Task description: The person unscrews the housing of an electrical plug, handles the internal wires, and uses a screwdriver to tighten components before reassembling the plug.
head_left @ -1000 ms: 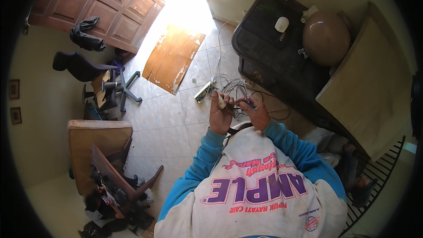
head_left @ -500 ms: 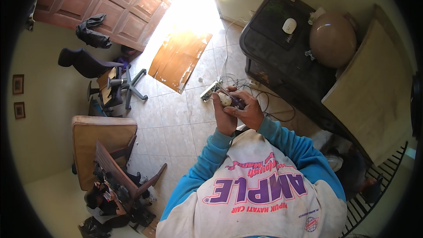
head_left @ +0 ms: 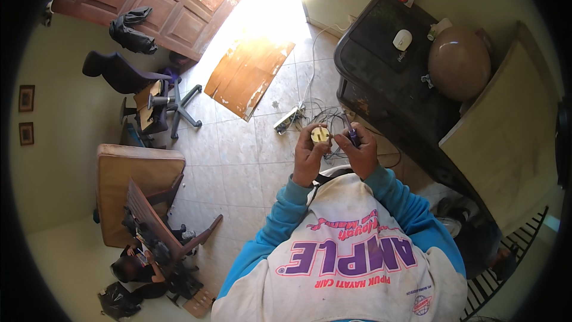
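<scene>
In front of my chest, my left hand is closed around a round, pale yellow electrical fitting. Its flat face, marked with dark slots, is turned up. My right hand, just to the right, is closed on a screwdriver with a dark purple handle, which points away from me. The thumb of that hand comes close to the fitting's right edge; whether they touch I cannot tell.
Beyond my hands a white power strip and tangled dark cables lie on the tiled floor. A wooden board lies near the bright doorway. A black cabinet stands right, an office chair left. Another person sits lower left.
My hands have moved apart. The screwdriver has come away from the fitting, going right with my right hand, and the fitting's slotted face now shows upward.
</scene>
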`<state>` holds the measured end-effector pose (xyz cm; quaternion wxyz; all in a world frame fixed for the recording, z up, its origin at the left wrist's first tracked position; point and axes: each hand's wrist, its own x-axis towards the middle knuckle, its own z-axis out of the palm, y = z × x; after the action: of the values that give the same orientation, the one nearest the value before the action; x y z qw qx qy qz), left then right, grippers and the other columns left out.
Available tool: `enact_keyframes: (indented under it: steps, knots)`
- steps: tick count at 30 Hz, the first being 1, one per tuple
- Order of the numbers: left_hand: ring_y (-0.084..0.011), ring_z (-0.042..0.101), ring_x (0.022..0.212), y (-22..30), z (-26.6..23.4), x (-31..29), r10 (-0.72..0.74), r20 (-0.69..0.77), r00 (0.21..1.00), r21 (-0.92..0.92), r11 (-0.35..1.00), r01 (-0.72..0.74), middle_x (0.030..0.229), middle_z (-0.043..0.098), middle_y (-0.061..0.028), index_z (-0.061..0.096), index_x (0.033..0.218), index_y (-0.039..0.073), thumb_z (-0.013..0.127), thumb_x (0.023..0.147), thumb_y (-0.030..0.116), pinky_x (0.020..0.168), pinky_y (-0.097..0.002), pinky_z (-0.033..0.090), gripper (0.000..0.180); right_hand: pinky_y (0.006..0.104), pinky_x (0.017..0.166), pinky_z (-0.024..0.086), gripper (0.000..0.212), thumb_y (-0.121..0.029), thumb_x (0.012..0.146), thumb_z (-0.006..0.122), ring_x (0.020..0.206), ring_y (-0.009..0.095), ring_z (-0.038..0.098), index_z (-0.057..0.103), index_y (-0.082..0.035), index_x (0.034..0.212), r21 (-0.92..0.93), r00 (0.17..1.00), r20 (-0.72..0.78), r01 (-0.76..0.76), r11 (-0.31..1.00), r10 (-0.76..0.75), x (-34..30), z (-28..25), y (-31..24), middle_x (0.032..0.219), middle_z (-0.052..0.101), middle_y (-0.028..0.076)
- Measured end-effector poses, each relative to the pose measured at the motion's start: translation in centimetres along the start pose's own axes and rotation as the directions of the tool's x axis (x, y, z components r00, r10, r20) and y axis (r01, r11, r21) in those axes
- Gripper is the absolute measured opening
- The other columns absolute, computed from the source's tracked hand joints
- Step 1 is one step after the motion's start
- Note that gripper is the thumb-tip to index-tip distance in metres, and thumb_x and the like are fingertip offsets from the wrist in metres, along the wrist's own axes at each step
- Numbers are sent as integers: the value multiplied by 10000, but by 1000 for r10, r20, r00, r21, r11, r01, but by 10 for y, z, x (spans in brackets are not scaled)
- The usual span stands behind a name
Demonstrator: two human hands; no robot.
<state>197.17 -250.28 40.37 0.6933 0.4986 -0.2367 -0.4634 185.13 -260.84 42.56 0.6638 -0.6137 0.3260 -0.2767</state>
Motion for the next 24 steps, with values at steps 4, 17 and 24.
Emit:
enact_keyframes:
  steps: [4,17,24]
  knots:
    - [-232,596,919,19,5,-7,111,243,964,647,722,-246,1048,596,-137,502,1178,-5,630,843,47,826,-352,485,362,355,495,414,332,-319,847,717,530,137,504,602,-13,790,-375,949,313,148,915,-25,-5,-22,-24,573,546,94]
    - [-431,600,932,16,15,-59,-230,301,925,780,618,-100,1020,615,-237,467,1220,38,730,808,249,763,-453,486,533,348,533,401,256,-210,870,659,544,162,492,617,18,763,-315,903,376,-89,945,210,-65,-37,-11,630,573,143]
    - [-382,617,968,13,17,-58,-88,351,932,778,582,-238,1059,621,-222,492,1206,13,726,811,334,807,-416,505,560,336,514,386,234,-192,855,666,530,146,470,616,16,760,-210,954,237,-134,968,184,-74,-34,-7,601,549,118]
